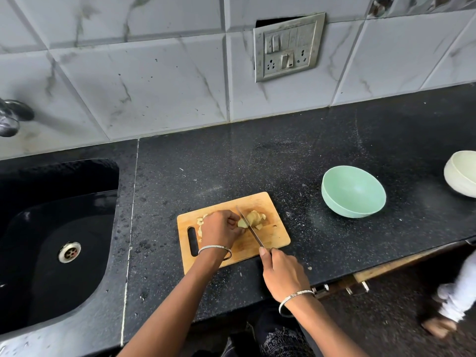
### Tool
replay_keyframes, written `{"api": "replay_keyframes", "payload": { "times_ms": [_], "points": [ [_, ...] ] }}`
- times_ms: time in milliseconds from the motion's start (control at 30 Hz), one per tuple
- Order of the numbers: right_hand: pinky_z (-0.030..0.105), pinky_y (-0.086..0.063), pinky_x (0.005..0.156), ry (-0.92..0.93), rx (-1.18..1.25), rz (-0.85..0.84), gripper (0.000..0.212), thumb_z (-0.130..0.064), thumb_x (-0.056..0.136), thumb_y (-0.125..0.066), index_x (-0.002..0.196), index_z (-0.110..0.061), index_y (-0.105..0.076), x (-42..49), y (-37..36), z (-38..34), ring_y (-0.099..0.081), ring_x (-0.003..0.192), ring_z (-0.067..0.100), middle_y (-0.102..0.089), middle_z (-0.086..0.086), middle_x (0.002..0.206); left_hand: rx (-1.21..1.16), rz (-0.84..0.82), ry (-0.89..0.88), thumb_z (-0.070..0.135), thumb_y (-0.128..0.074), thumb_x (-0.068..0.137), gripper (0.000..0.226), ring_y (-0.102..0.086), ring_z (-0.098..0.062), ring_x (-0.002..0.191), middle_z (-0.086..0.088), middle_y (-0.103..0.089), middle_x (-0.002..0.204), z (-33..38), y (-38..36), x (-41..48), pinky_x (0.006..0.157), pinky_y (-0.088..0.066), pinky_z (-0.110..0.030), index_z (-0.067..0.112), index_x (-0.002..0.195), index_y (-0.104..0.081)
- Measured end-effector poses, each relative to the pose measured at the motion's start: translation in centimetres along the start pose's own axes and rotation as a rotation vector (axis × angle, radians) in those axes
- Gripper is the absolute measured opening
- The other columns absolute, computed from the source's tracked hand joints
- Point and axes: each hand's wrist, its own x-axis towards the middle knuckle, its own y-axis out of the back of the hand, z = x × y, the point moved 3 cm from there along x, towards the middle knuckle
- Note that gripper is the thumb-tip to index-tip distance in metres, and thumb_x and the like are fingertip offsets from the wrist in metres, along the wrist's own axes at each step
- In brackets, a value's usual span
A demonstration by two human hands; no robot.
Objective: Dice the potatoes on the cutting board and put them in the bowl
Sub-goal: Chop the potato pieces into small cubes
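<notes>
A wooden cutting board (273,234) lies on the black counter. On it sits a peeled, partly cut potato (253,218), with small pieces (199,222) at the board's left. My left hand (220,229) curls over the potato's left part and holds it down. My right hand (282,273) grips the handle of a knife (248,226), index finger along the spine, and the blade runs through the potato. A mint-green bowl (353,191) with nothing in it stands to the right of the board.
A black sink (56,240) with a steel drain fills the left, a tap (11,115) above it. A cream bowl (462,172) stands at the right edge. A switch panel (288,46) hangs on the tiled wall. A second person's foot (438,327) shows on the floor at the lower right.
</notes>
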Motion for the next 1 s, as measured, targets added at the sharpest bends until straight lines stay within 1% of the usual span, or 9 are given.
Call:
{"api": "replay_keyframes", "payload": {
  "times_ms": [100, 167, 233, 333, 467, 633, 833, 900, 1000],
  "points": [
    [0.041, -0.041, 0.070, 0.011, -0.019, -0.007, 0.046, -0.054, 0.100, -0.022, 0.094, -0.022, -0.055, 0.0, 0.1, 0.1, -0.061, 0.098, 0.036, -0.066, 0.008, 0.098, -0.003, 0.010, 0.008, 0.021, -0.085, 0.068, 0.025, -0.067, -0.008, 0.073, 0.003, -0.073, 0.080, 0.1, -0.2, 0.0, 0.073, -0.056, -0.026, 0.018, 0.091, -0.074],
    [0.042, -0.044, 0.071, 0.026, -0.030, -0.008, 0.046, -0.055, 0.100, -0.022, 0.093, -0.023, -0.055, 0.0, 0.2, 0.1, -0.061, 0.098, 0.035, -0.066, 0.008, 0.098, -0.011, 0.013, 0.018, 0.019, -0.084, 0.069, 0.024, -0.067, -0.008, 0.072, 0.003, -0.074, 0.080, 0.0, -0.3, 0.1, 0.073, -0.057, -0.026, 0.017, 0.090, -0.075],
    [0.042, -0.045, 0.073, 0.024, -0.030, -0.016, 0.047, -0.055, 0.100, -0.021, 0.095, -0.023, -0.056, 0.0, 0.4, 0.1, -0.061, 0.098, 0.035, -0.066, 0.007, 0.098, -0.041, 0.014, 0.033, 0.017, -0.085, 0.068, 0.024, -0.066, -0.006, 0.070, 0.002, -0.074, 0.079, -0.1, -0.3, 0.2, 0.071, -0.056, -0.023, 0.016, 0.089, -0.076],
    [0.040, -0.044, 0.074, 0.016, -0.022, -0.036, 0.047, -0.053, 0.101, -0.021, 0.101, -0.023, -0.058, -0.1, 0.5, -0.2, -0.060, 0.100, 0.034, -0.066, 0.007, 0.101, -0.099, 0.011, 0.060, 0.013, -0.085, 0.068, 0.023, -0.064, -0.004, 0.064, 0.001, -0.074, 0.078, -0.2, -0.4, 0.1, 0.062, -0.049, -0.010, 0.014, 0.088, -0.076],
    [0.039, -0.045, 0.073, 0.005, -0.061, -0.042, 0.045, -0.049, 0.102, -0.025, 0.101, -0.018, -0.058, 0.5, 0.7, -1.0, -0.061, 0.098, 0.035, -0.065, 0.010, 0.105, -0.135, -0.004, 0.082, 0.010, -0.086, 0.065, 0.025, -0.067, -0.007, 0.068, -0.001, -0.074, 0.076, -0.2, -0.3, 0.3, 0.072, -0.056, -0.022, 0.012, 0.088, -0.077],
    [0.039, -0.042, 0.071, 0.039, -0.196, 0.003, 0.045, -0.046, 0.103, -0.025, 0.110, -0.015, -0.057, 0.3, 0.4, -1.8, -0.062, 0.102, 0.036, -0.065, 0.011, 0.108, -0.169, 0.008, 0.111, 0.011, -0.089, 0.061, 0.022, -0.068, -0.006, 0.067, 0.002, -0.073, 0.072, -0.3, -0.1, 0.3, 0.072, -0.057, -0.024, 0.016, 0.080, -0.077],
    [0.042, -0.048, 0.082, -0.022, -0.013, -0.081, 0.050, -0.053, 0.101, -0.022, 0.103, -0.020, -0.060, 0.8, 1.0, -0.5, -0.059, 0.101, 0.037, -0.064, 0.013, 0.107, -0.244, -0.017, 0.140, 0.005, -0.088, 0.061, 0.030, -0.068, -0.008, 0.068, -0.001, -0.073, 0.074, 0.0, 0.1, -0.1, 0.073, -0.058, -0.025, 0.010, 0.087, -0.074],
    [0.041, -0.047, 0.077, 0.003, -0.004, -0.057, 0.049, -0.054, 0.101, -0.020, 0.095, -0.022, -0.057, 0.6, 1.2, -0.4, -0.059, 0.097, 0.036, -0.064, 0.011, 0.102, -0.245, -0.009, 0.148, 0.006, -0.089, 0.059, 0.033, -0.069, -0.011, 0.069, 0.001, -0.071, 0.073, -0.1, 0.1, -0.2, 0.074, -0.059, -0.030, 0.011, 0.087, -0.072],
    [0.040, -0.044, 0.073, 0.027, -0.026, -0.041, 0.050, -0.052, 0.101, -0.020, 0.098, -0.020, -0.058, -0.1, 1.1, -0.7, -0.060, 0.097, 0.034, -0.065, 0.008, 0.100, -0.225, 0.009, 0.156, 0.010, -0.090, 0.057, 0.036, -0.069, -0.013, 0.071, 0.000, -0.071, 0.073, -0.3, 0.1, -0.5, 0.074, -0.059, -0.032, 0.012, 0.088, -0.072]
  ]
}}
